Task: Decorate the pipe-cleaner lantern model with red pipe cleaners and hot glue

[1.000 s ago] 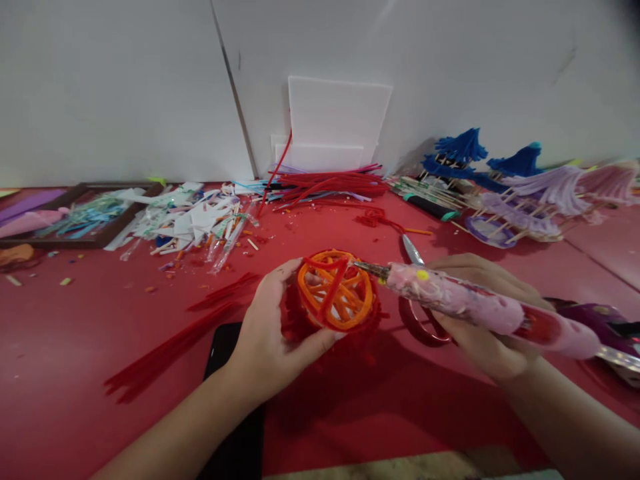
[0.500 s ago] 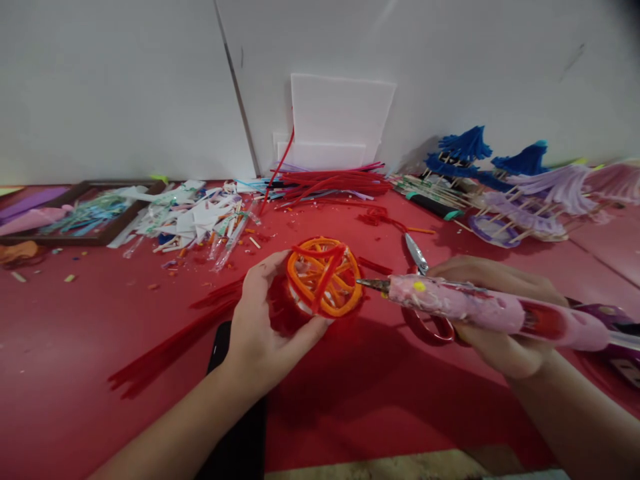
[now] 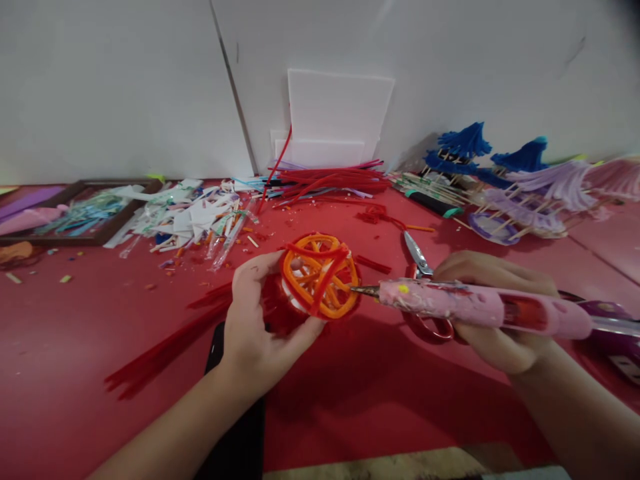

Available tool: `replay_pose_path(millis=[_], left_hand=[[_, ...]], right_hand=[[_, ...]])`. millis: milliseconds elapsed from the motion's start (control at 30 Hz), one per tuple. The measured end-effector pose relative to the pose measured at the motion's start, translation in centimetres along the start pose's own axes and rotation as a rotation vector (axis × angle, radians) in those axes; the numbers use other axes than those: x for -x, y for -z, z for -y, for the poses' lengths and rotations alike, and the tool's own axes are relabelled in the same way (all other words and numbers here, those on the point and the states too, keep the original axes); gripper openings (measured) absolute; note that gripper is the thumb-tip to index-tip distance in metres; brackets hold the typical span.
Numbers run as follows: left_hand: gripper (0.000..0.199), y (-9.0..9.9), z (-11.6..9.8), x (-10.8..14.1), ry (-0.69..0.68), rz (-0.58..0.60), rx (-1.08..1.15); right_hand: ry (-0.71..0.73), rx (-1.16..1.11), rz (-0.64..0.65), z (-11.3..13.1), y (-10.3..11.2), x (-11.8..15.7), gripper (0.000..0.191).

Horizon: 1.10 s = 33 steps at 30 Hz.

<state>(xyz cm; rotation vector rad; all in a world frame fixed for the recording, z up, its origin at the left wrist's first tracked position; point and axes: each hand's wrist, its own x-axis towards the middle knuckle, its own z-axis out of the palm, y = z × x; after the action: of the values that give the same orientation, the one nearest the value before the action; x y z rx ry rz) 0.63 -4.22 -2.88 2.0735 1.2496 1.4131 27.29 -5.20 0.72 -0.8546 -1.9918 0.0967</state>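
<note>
My left hand (image 3: 260, 307) is wrapped round a round craft piece of orange and red pipe cleaners (image 3: 320, 275), with its ring-shaped, criss-crossed face turned up towards me. In my right hand (image 3: 505, 307) is a pink glue gun (image 3: 445, 303), pointing left. Its metal nozzle (image 3: 365, 291) meets the right rim of the orange ring; whether it touches cannot be made out. Red-handled scissors (image 3: 419, 253) lie on the table behind the glue gun, partly hidden by it. Several red pipe cleaners (image 3: 160, 350) lie left of my left hand.
A black phone-like slab (image 3: 237, 433) lies under my left forearm. White scraps (image 3: 200, 213) and a brown frame (image 3: 107, 230) are at the back left. Red pipe cleaners (image 3: 335, 180) lie by the wall. Blue (image 3: 465, 143) and lilac (image 3: 555, 183) craft models stand at the back right.
The glue gun has moved slightly left, and its nozzle now reaches over the ring's right rim. My left hand and the craft piece have shifted a little left and tilted slightly.
</note>
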Motion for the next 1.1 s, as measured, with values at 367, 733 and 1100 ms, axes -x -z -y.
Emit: replay_pose_path(millis=[367,733,1100], left_hand=[[0.067,-0.02,-0.02,-0.05,0.0,0.001,-0.011],[0.069,0.09,0.19,0.06,-0.015,-0.005,-0.042],[0.069,0.05,-0.05,0.03,-0.001,-0.015,-0.051]], right_hand=[[-0.001,-0.003,0.008,-0.13,0.07,0.25,0.009],[-0.003,-0.062,-0.005,-0.59,0.03,0.57,0.007],[-0.015,-0.031,0.0,-0.67,0.18,0.77,0.005]])
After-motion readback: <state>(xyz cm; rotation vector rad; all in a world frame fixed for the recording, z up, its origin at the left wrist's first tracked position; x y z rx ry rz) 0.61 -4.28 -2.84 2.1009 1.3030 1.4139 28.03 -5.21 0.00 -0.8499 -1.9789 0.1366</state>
